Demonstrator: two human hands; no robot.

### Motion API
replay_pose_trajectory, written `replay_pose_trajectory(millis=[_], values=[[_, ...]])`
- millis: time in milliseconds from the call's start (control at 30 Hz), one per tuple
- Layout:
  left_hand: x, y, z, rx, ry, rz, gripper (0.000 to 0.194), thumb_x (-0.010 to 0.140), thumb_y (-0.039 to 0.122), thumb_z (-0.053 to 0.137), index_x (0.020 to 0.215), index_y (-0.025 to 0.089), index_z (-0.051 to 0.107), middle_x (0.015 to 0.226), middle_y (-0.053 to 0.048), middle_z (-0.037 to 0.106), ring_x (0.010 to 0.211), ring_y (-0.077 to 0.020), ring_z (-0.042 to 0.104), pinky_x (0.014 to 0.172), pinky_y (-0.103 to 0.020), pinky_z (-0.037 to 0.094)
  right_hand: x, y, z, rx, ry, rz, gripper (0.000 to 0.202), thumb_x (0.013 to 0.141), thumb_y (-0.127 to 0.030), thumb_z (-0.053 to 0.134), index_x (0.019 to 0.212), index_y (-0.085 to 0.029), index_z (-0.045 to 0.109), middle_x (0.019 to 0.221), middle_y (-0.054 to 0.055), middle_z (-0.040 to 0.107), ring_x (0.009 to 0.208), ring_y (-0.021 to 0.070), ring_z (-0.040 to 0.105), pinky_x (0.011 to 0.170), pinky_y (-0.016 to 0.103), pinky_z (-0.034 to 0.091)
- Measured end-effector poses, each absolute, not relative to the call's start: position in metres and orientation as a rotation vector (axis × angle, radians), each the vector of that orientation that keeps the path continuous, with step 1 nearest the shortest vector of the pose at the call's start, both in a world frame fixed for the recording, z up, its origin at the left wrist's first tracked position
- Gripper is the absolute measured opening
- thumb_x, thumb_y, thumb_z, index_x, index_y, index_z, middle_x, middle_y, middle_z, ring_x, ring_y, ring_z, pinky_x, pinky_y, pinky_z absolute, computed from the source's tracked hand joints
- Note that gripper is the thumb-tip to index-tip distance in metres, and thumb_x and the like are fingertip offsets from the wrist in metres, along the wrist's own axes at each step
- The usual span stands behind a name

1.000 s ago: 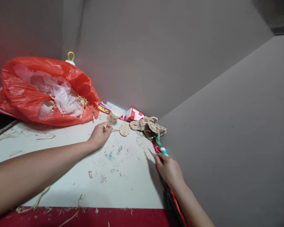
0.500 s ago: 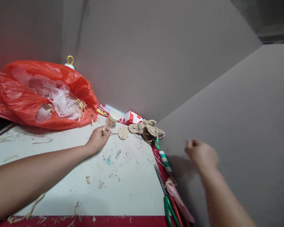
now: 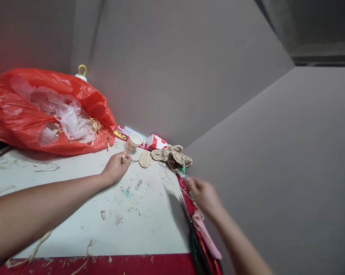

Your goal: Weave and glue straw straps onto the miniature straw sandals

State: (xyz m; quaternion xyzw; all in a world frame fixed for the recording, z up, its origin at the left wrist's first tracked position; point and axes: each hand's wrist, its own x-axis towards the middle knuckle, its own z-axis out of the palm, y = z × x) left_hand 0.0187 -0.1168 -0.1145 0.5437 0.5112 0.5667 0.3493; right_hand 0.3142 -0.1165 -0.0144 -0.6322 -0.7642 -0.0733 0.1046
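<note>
My left hand (image 3: 116, 168) rests on the white board, fingers closed round a bunched straw strand (image 3: 124, 157). A thin end of it runs to a small oval woven straw piece (image 3: 145, 159) lying flat. Just behind that hand stands a paper cup (image 3: 134, 142). My right hand (image 3: 202, 194) is over the board's right edge, blurred, thumb and fingers pressed together. Whatever is in its fingertips, if anything, I cannot make out. Close beyond them lie a green item (image 3: 183, 170) and a pile of braided straw pieces (image 3: 172, 156).
A red plastic bag (image 3: 52, 110) with white plastic and straw scraps stands back left. A red-and-white box (image 3: 157, 142) sits by the grey wall (image 3: 166, 68). Scissors (image 3: 197, 248), partly shadowed, and a pink item (image 3: 208, 236) lie along the right edge. Straw scraps (image 3: 36, 248) litter the front.
My right hand has moved left, from beside the wall to the board's right edge, now covering the green-and-white striped roll. My left hand keeps its hold on the straw. The view has shifted slightly.
</note>
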Motion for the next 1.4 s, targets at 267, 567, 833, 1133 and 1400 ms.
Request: replay_pose_trajectory(millis=[267,567,833,1133,1400], values=[[0.021,-0.115,-0.117,1.416,1.337,1.458,0.013,0.075,0.024,0.048,0.070,0.017,0.058,0.052,0.005,0.046,0.050,-0.0121,0.041,0.052,-0.024,0.032,0.296,-0.106,-0.100,-2.001,-2.430,-0.089,0.035,0.096,-0.032,0.046,0.068,-0.017,0.061,0.063,0.003,0.064,0.057,0.0138,0.057,0.055,0.025,0.038],[0.021,-0.117,-0.113,1.425,1.349,1.416,0.012,0.074,0.020,0.048,0.072,0.017,0.059,0.051,0.005,0.046,0.050,-0.0119,0.041,0.052,-0.024,0.032,0.287,-0.102,-0.102,-2.099,-2.458,-0.060,0.031,0.096,-0.037,0.049,0.080,-0.015,0.062,0.074,0.000,0.063,0.066,0.0133,0.060,0.066,0.030,0.049],[0.021,-0.118,-0.113,1.442,1.350,1.405,0.013,0.076,0.023,0.047,0.073,0.017,0.058,0.049,0.005,0.045,0.048,-0.0120,0.040,0.051,-0.025,0.030,0.295,-0.107,-0.099,-2.153,-2.428,-0.046,0.030,0.095,-0.038,0.051,0.080,-0.015,0.062,0.075,0.000,0.063,0.066,0.0130,0.060,0.067,0.031,0.050],[0.019,-0.118,-0.114,1.457,1.360,1.400,0.014,0.076,0.023,0.047,0.073,0.017,0.059,0.051,0.005,0.048,0.050,-0.0128,0.043,0.053,-0.025,0.032,0.288,-0.107,-0.103,-2.145,-2.473,-0.006,0.027,0.095,-0.036,0.051,0.086,-0.014,0.063,0.080,0.001,0.065,0.072,0.0143,0.063,0.070,0.033,0.053],[0.021,-0.116,-0.118,1.457,1.356,1.413,0.014,0.077,0.025,0.046,0.072,0.017,0.057,0.049,0.006,0.045,0.049,-0.0126,0.041,0.051,-0.024,0.031,0.295,-0.102,-0.108,-2.233,-2.364,-0.056,0.023,0.095,-0.035,0.053,0.095,-0.015,0.063,0.091,0.003,0.066,0.079,0.0157,0.064,0.074,0.035,0.054]])
